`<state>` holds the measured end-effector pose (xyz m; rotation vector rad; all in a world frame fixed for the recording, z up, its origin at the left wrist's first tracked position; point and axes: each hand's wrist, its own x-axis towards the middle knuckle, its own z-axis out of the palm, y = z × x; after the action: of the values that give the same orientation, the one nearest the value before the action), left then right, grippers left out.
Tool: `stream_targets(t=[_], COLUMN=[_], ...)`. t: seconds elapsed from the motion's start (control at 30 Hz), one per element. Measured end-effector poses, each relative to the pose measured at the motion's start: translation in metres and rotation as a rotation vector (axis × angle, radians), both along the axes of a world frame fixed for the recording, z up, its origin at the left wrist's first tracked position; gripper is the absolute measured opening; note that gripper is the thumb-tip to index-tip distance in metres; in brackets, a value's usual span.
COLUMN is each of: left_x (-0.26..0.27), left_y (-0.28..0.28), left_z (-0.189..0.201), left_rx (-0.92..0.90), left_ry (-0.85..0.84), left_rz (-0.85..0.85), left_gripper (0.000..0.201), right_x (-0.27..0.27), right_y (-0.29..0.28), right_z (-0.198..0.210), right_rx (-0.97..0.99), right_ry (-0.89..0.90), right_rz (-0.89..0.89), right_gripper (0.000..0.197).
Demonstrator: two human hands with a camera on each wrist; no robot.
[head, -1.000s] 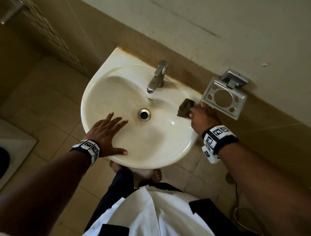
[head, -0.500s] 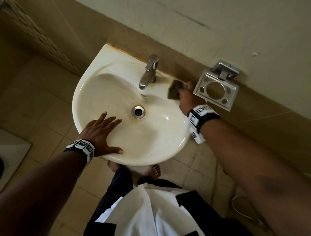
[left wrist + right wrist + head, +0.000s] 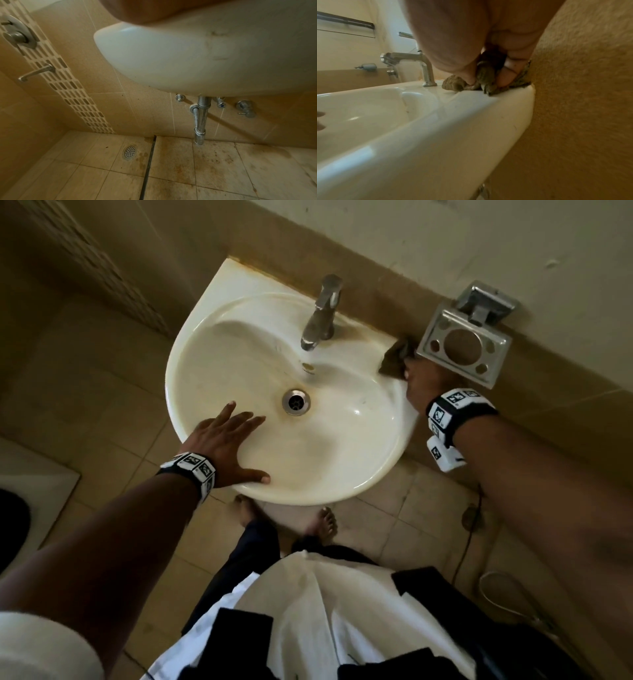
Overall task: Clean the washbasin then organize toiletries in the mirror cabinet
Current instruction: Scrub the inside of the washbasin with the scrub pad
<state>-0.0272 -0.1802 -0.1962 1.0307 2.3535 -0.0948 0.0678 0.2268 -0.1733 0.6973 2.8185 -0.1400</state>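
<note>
A white washbasin [image 3: 376,470] hangs on the tiled wall, with a drain [image 3: 295,401] in its bowl and a steel tap [image 3: 322,313] at the back. My right hand [image 3: 423,383] grips a dark crumpled cloth [image 3: 394,358] and presses it on the basin's back right corner, against the wall. The right wrist view shows the cloth [image 3: 453,83] bunched under my fingers [image 3: 505,79] on the rim [image 3: 471,115]. My left hand [image 3: 227,446] lies flat with spread fingers on the front left rim. No cabinet or toiletries are in view.
A metal holder [image 3: 466,347] with round holes juts from the wall just above my right hand. Under the basin run a drain pipe [image 3: 201,119] and valves [image 3: 246,108]. Shower fittings [image 3: 17,36] sit on the left wall. My bare feet [image 3: 323,523] stand on stained floor tiles.
My right hand has slid the cloth from inside the bowl's right side up and back to the rear right corner by the wall. The left hand stays put on the rim.
</note>
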Motion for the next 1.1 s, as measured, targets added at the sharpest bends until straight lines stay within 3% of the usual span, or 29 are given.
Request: stream_targets(t=[0.1, 0.23, 0.33, 0.43, 0.53, 0.63, 0.7, 0.8, 0.87, 0.93, 1.03, 1.1], left_x=[0.001, 0.001, 0.002, 0.0, -0.006, -0.029, -0.055, -0.108, -0.138, -0.162, -0.187, -0.193], left_y=[-0.001, -0.002, -0.003, -0.002, 0.002, 0.0, -0.001, -0.02, -0.036, -0.058, -0.083, -0.097], left_z=[0.001, 0.001, 0.002, 0.004, 0.003, 0.003, 0.006, 0.011, 0.012, 0.01, 0.002, -0.004], left_rx=[0.009, 0.021, 0.021, 0.008, -0.014, -0.003, 0.018, 0.083, 0.16, 0.231, 0.335, 0.435], left_ry=[0.001, -0.005, -0.019, -0.057, -0.113, -0.114, -0.018, 0.106, 0.139, 0.082, -0.16, -0.335], left_rz=[0.007, 0.007, -0.001, -0.01, -0.027, -0.049, -0.106, -0.149, -0.101, -0.003, 0.187, 0.305], left_gripper=[0.129, 0.129, 0.13, 0.129, 0.115, 0.096, 0.093, 0.091, 0.088, 0.089, 0.084, 0.077], right_x=[0.034, 0.088, 0.092, 0.079, 0.07, 0.066, 0.065, 0.05, 0.028, -0.007, -0.072, -0.114], right_y=[-0.021, -0.098, -0.169, -0.197, -0.164, -0.138, -0.153, -0.226, -0.278, -0.326, -0.376, -0.39], right_z=[0.015, 0.027, 0.016, 0.018, 0.028, 0.033, 0.033, 0.021, 0.017, 0.018, 0.017, 0.013], right_rx=[-0.038, -0.202, -0.285, -0.29, -0.307, -0.282, -0.224, -0.223, -0.302, -0.429, -0.559, -0.54], right_ry=[-0.094, -0.237, -0.363, -0.391, -0.442, -0.41, -0.402, -0.449, -0.41, -0.339, -0.108, 0.024], right_rz=[0.019, 0.124, 0.156, 0.262, 0.188, -0.011, -0.072, -0.065, -0.063, -0.175, -0.244, -0.23], right_gripper=[0.02, 0.038, 0.048, 0.04, 0.035, 0.025, 0.014, 0.034, 0.038, 0.04, 0.04, 0.034])
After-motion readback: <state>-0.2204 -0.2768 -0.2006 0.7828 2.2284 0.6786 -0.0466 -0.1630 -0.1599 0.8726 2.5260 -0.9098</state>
